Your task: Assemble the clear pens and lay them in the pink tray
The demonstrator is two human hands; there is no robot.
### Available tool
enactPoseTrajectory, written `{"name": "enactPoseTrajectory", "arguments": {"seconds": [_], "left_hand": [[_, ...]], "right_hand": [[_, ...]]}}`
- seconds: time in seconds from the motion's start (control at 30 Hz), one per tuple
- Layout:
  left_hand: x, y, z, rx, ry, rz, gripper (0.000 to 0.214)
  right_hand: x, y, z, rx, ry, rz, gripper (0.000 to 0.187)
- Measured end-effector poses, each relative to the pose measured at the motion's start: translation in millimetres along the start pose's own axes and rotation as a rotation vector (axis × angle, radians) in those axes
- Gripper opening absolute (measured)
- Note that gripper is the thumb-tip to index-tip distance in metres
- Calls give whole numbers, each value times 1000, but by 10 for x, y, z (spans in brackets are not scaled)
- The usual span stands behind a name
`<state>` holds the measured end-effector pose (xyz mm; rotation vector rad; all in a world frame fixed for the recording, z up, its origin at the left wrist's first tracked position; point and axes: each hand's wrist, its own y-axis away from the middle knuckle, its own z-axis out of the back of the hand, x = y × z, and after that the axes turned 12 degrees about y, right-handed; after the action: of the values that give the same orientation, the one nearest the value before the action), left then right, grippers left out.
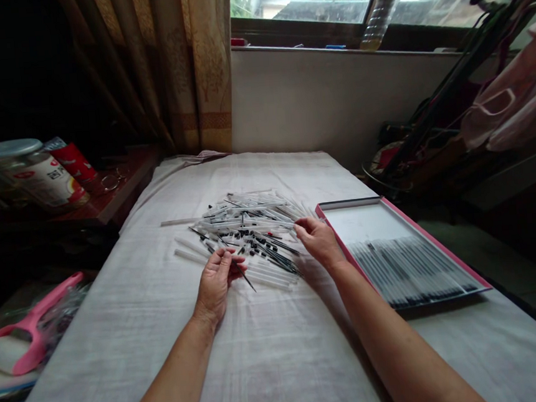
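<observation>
Now, left hand [216, 280]: rests on the cloth-covered worktop [272, 351], near the middle; its grip pinches a thin black pen refill [245, 277] that points near-right.
Right hand [318, 240]: grip pressed together on the right edge of the pile of pen parts [252, 233]; which piece it pinches cannot be told.
Pile of pen parts: clear barrels and black refills, just beyond both hands.
Pink-rimmed box [349, 203]: right of the pile, with a row of assembled pens [410, 270] at its near end.
Jars [31, 171]: far left, on a side shelf.

Matt, faintly creased white woven cloth [273, 363]; glossy clear and black plastic pen parts [251, 227]; smooth, pink-edged tray [363, 221], probably card.
</observation>
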<state>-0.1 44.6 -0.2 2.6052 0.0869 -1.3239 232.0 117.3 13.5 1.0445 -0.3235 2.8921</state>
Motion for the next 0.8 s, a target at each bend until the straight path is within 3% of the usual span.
{"name": "enactPoseTrajectory", "arguments": {"seconds": [0.13,0.27,0.53,0.8], "left_hand": [[-9,9,9,59,-48,-7,43],[-27,47,33,154,-280,-90,40],[-29,108,89,262,-826,-513,24],[7,116,113,243,-917,-514,29]], "right_hand": [[7,251,50,40,-544,-184,30],[36,371,85,39,-814,-296,34],[31,378,121,8,-856,-284,29],[9,389,111,-7,-852,-267,30]]}}
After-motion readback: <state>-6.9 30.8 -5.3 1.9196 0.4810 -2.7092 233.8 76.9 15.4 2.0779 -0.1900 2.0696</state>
